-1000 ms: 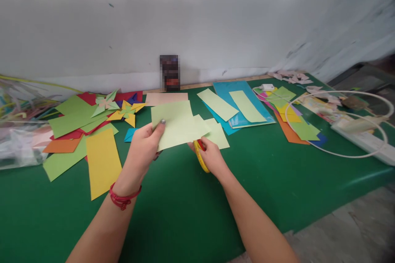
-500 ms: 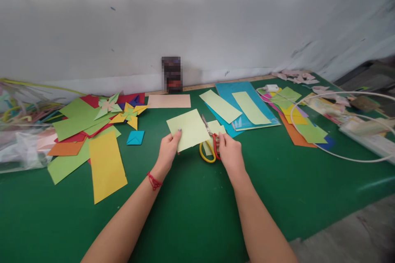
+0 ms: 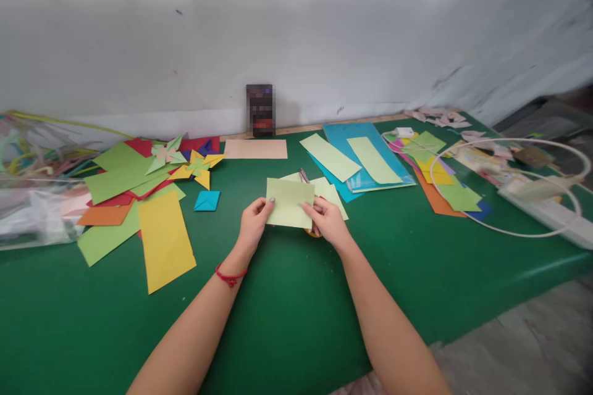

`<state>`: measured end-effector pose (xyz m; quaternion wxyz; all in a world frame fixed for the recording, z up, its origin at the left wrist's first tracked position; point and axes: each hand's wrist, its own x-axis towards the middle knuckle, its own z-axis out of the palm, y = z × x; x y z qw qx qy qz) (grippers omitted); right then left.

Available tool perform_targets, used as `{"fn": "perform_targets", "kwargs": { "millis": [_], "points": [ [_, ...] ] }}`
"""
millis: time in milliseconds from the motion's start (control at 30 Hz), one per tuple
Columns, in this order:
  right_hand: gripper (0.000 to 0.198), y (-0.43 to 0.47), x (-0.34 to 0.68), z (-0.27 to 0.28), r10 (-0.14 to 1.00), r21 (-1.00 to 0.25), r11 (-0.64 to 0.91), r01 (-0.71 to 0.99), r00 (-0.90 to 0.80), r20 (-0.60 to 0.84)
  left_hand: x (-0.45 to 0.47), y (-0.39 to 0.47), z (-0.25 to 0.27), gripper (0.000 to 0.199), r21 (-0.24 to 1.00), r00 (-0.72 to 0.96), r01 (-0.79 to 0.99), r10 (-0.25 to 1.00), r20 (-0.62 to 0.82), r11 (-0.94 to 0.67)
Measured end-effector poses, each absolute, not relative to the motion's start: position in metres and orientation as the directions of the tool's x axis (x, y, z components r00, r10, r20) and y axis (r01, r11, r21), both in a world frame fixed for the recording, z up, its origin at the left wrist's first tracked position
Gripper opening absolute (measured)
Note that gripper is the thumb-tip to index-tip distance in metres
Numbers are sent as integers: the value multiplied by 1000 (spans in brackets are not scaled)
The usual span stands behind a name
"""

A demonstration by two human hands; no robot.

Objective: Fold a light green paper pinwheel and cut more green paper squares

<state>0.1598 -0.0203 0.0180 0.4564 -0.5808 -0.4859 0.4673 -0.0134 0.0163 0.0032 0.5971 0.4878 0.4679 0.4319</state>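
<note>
A pale green paper sheet (image 3: 290, 202) is stretched between both hands, nearly level across. My left hand (image 3: 252, 222) pinches its left edge, thumb on top. At the right edge, my right hand (image 3: 328, 222) has thumb and fingers closed on the same sheet. Behind the sheet and right hand is a pair of scissors (image 3: 303, 176); only the blade end and a bit of yellow handle show. Whether the right fingers touch the scissors I cannot tell. Other pale green paper pieces (image 3: 334, 197) lie just beyond, partly covered.
Left on the green table (image 3: 278, 321) are coloured sheets (image 3: 167, 241), folded paper flowers (image 3: 197, 165) and a small blue folded square (image 3: 207, 200). Pale green strips (image 3: 330, 157) and a blue packet (image 3: 407, 180) lie behind. A white cable (image 3: 509, 234) loops at right. A phone-like object (image 3: 260, 111) leans on the wall.
My right hand has let go of the scissors' handles and taken the right edge of the pale green sheet. The sheet has turned straighter and now covers much of the scissors.
</note>
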Motion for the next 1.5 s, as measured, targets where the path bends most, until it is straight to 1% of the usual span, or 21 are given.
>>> {"fn": "perform_targets", "kwargs": {
  "millis": [67, 167, 267, 433, 500, 633, 700, 833, 900, 1000, 1100, 1200, 1300, 1400, 1500],
  "points": [
    [31, -19, 157, 16, 992, -990, -95, 109, 99, -84, -16, 12, 1, 30, 987, 213, -59, 968, -133, 149],
    [30, -17, 154, 11, 993, -990, -84, 109, 93, -74, -20, 5, -2, 33, 985, 252, -49, 956, -148, 166],
    [30, -16, 154, 7, 991, -990, -104, 96, 99, -95, -23, 0, -4, 35, 984, 279, -43, 947, -156, 175],
    [28, -16, 156, 10, 985, -992, -123, 15, 123, -120, -23, 1, -5, 32, 985, 336, -34, 931, -146, 167],
    [27, -16, 157, 13, 986, -992, -123, 19, 117, -120, -21, 2, -6, 32, 986, 339, -32, 930, -142, 162],
    [27, -16, 159, 14, 981, -993, -105, 62, 172, -93, -21, 3, -6, 27, 989, 330, -33, 935, -128, 147],
    [28, -15, 160, 12, 981, -995, -97, 34, 172, -90, -23, 1, -5, 24, 989, 335, -36, 935, -121, 141],
    [26, -13, 164, 6, 987, -995, -103, -14, 120, -104, -29, -7, -4, 23, 988, 348, -50, 930, -118, 144],
    [25, -13, 164, 6, 990, -994, -100, -39, 93, -103, -31, -9, -5, 26, 987, 344, -58, 931, -122, 150],
    [25, -15, 161, 8, 992, -992, -89, -88, 78, -96, -34, -9, -9, 36, 979, 345, -106, 930, -127, 174],
    [23, -17, 158, 11, 991, -988, -92, -125, 82, -102, -37, -7, -10, 38, 968, 381, -160, 917, -118, 191],
    [22, -17, 158, 14, 991, -987, -95, -129, 85, -107, -39, -6, -10, 35, 974, 419, -125, 900, -119, 187],
    [18, -17, 159, 15, 994, -990, -51, -128, 90, -63, -39, -6, -9, 36, 979, 420, -89, 899, -128, 181],
    [12, -18, 161, 15, 999, -987, -10, -162, 45, -18, -39, -7, -7, 31, 982, 434, -48, 890, -142, 180],
    [12, -18, 162, 13, 999, -976, -42, -212, -14, -40, -37, -9, -6, 24, 983, 470, -2, 868, -163, 186]
  ]
}}
